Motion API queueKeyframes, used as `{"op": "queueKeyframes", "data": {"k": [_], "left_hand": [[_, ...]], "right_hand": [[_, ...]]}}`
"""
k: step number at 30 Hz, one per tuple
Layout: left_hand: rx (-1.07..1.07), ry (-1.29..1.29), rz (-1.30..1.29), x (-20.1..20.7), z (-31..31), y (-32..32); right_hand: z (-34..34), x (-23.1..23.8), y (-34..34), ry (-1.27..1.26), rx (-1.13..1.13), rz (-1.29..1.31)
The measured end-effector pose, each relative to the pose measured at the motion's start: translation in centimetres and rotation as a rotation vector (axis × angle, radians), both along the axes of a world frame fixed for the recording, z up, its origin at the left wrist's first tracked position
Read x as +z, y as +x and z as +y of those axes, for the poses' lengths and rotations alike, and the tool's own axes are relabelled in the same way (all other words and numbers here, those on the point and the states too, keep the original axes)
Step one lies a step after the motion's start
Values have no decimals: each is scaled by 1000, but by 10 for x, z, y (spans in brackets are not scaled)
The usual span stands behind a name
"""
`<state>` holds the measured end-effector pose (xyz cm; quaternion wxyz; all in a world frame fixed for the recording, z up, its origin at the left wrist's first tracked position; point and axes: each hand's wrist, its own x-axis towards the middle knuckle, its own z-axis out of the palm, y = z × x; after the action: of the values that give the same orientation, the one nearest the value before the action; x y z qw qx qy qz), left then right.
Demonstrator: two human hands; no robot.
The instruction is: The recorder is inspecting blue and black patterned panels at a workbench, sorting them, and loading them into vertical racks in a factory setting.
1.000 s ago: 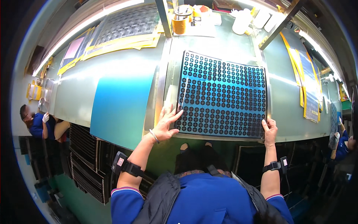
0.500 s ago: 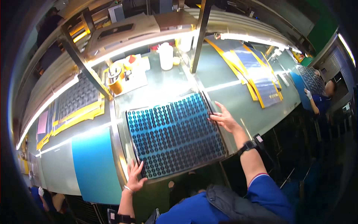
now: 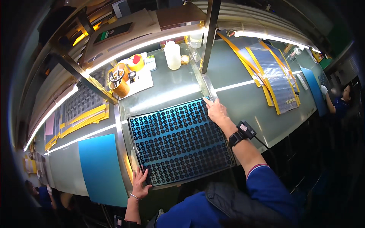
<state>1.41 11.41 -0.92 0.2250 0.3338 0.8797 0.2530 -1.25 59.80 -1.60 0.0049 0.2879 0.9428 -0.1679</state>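
Note:
A blue panel (image 3: 175,133) with rows of round black cross-marked dots, seemingly a patterned film or sheet, lies flat on the bench in front of me. My left hand (image 3: 140,185) rests at its near left corner, fingers spread and touching the edge. At the far right corner is my right hand (image 3: 216,111), its index finger stretched onto the corner and the other fingers partly bent. Neither hand appears to grip anything. The undersides of the right fingers are hidden.
A plain blue sheet (image 3: 102,169) lies to the left. Yellow-edged clear sleeves (image 3: 279,89) lie at right, more yellow-edged sheets (image 3: 83,119) at far left. A white bottle (image 3: 172,55) and tape rolls (image 3: 119,84) stand behind, near a shelf post (image 3: 209,38). Another person (image 3: 342,99) works at far right.
My right hand has moved from the panel's right edge up to its far right corner. The left hand stays at the near left corner. The view has shifted slightly.

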Motion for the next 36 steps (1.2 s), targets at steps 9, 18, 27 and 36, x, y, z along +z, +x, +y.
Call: {"op": "queueKeyframes", "data": {"k": [9, 18, 27, 36], "left_hand": [[-4, -16, -9, -4, 1, -1], [10, -44, 47, -3, -7, 3], [-90, -352, 480, 9, -7, 35], [224, -101, 589, -26, 134, -90]], "right_hand": [[5, -6, -4, -47, -30, -91], [-11, 12, -9, 108, -15, -152], [-24, -49, 1, 337, 136, 372], [-30, -42, -4, 317, 132, 275]]}}
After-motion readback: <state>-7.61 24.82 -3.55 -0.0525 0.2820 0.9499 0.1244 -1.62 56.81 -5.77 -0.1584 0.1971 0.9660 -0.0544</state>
